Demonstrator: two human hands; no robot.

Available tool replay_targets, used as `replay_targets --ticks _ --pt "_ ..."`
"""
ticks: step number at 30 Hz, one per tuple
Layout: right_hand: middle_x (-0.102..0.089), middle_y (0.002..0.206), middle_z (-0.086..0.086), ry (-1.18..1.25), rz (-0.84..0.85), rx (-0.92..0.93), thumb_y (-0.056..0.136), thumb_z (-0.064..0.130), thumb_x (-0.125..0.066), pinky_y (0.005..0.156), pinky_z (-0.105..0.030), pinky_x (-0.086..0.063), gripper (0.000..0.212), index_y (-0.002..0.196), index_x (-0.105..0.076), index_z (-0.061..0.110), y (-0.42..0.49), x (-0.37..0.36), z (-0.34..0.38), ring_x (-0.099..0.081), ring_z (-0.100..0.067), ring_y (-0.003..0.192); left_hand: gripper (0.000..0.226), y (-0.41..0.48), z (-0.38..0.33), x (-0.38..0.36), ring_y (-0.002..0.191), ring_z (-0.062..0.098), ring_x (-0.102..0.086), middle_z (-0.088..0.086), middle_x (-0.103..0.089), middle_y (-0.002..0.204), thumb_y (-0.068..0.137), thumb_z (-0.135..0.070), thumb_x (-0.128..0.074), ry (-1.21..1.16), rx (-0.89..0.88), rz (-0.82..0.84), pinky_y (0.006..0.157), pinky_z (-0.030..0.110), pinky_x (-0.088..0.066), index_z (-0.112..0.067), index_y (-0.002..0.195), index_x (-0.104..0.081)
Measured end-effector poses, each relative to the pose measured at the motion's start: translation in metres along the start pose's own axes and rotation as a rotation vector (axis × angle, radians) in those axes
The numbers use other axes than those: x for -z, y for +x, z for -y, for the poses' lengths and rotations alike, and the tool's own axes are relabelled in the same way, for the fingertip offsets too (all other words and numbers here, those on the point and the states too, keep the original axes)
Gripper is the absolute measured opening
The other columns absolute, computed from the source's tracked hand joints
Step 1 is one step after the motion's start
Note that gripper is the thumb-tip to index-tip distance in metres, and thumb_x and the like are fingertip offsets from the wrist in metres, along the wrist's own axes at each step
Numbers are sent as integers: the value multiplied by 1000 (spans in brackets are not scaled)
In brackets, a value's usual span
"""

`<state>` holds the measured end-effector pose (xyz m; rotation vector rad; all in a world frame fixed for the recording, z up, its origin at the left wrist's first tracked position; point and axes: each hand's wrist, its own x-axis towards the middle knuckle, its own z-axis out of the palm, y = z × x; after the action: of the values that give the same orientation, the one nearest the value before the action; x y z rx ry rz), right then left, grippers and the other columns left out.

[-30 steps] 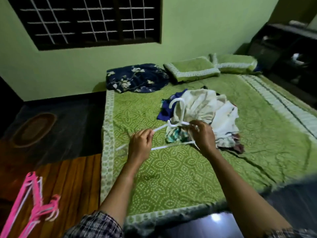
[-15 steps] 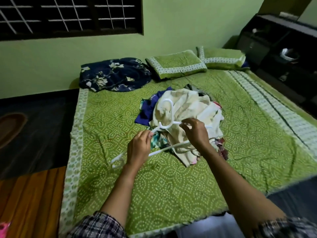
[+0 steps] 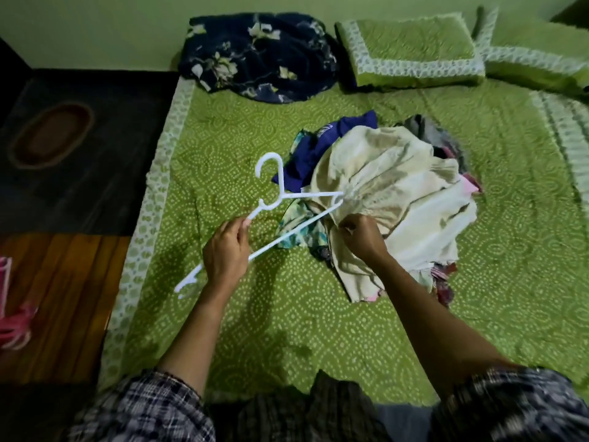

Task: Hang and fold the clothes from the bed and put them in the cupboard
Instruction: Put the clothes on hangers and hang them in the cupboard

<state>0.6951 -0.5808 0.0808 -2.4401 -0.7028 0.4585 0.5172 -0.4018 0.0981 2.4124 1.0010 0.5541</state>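
A pile of clothes sits mid-bed, topped by a cream garment point(image 3: 395, 189), with a blue one point(image 3: 318, 148) and a patterned teal one point(image 3: 299, 228) beneath. My left hand point(image 3: 226, 250) grips a white plastic hanger point(image 3: 274, 193) by its left arm, its hook pointing up and away over the green bedspread point(image 3: 255, 314). The hanger's right tip lies against the cream garment's edge. My right hand point(image 3: 360, 237) pinches the cream cloth at the pile's near left side.
A dark floral cushion point(image 3: 258, 55) and two green pillows point(image 3: 411, 52) lie at the head of the bed. Pink hangers point(image 3: 12, 320) rest on the wooden floor at the left, beyond the bed's edge. A dark mat point(image 3: 51, 135) lies farther back.
My right hand let go of the hanger and took hold of the cream garment. My left hand swung the hanger left, its hook clear of the pile. The view tilted down.
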Motion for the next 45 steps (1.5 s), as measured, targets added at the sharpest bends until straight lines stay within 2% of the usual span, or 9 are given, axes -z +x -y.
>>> replay_targets --ticks 9,13,16,20,22,24,27,31,45 --pt "-58 117 -22 -440 477 -23 95 18 -46 86 -41 -46 30 119 -55 4 49 -45 -50 -57 -37 107 37 -32 14 -35 72 38 -60 18 -65 83 94 -31 -40 110 177 35 57 32 -33 -8 104 -68" --pt "-51 131 -16 -789 654 175 96 22 -42 100 -41 -36 34 128 -49 12 61 -61 -74 -47 -32 123 37 -37 9 -45 70 39 -60 19 -66 84 93 -28 -42 143 196 43 60 28 -29 -5 102 -68" --pt "-31 150 -18 -952 640 360 90 23 -50 110 -49 -24 33 121 -58 14 68 -71 -100 -24 -31 141 42 -40 8 -52 69 37 -61 18 -67 85 94 -33 -39 125 237 24 60 29 -32 -4 101 -68" --pt "-67 105 -26 -905 599 463 41 18 -90 81 -60 -49 49 86 -74 6 79 -71 -122 -62 -43 105 48 -42 4 -60 67 33 -62 15 -68 82 92 -37 -35 92 259 -15 59 30 -40 -3 97 -69" --pt "-64 114 -21 -1009 618 493 62 27 -85 89 -53 -49 46 102 -70 11 81 -66 -119 -58 -38 112 48 -43 0 -63 67 32 -63 15 -68 83 92 -37 -35 81 279 -21 59 30 -42 -3 98 -69" --pt "-29 151 -14 -1058 633 521 97 33 -46 106 -43 -31 45 140 -40 20 81 -72 -127 -28 -31 139 47 -44 -3 -65 67 32 -63 14 -69 85 93 -37 -36 87 305 -21 59 30 -42 -4 99 -69" --pt "3 159 -6 -1132 740 516 102 34 -30 112 -41 -22 50 149 -14 33 82 -73 -132 -7 -27 145 42 -45 -7 -67 69 33 -63 14 -69 87 93 -34 -39 92 318 -17 60 31 -42 -5 101 -69" --pt "-22 154 -5 -1157 749 466 99 33 -39 110 -38 -26 45 143 -33 30 78 -75 -133 -19 -25 142 48 -51 -11 -67 66 31 -61 13 -67 84 93 -39 -34 65 290 3 58 33 -44 -5 101 -68" --pt "-19 151 -12 -1135 599 456 90 45 -48 109 -42 -28 51 135 -50 22 64 -55 -118 -23 -32 136 26 -78 -23 -55 66 22 -54 13 -66 84 97 -19 -48 79 306 1 60 25 -31 -5 105 -68"
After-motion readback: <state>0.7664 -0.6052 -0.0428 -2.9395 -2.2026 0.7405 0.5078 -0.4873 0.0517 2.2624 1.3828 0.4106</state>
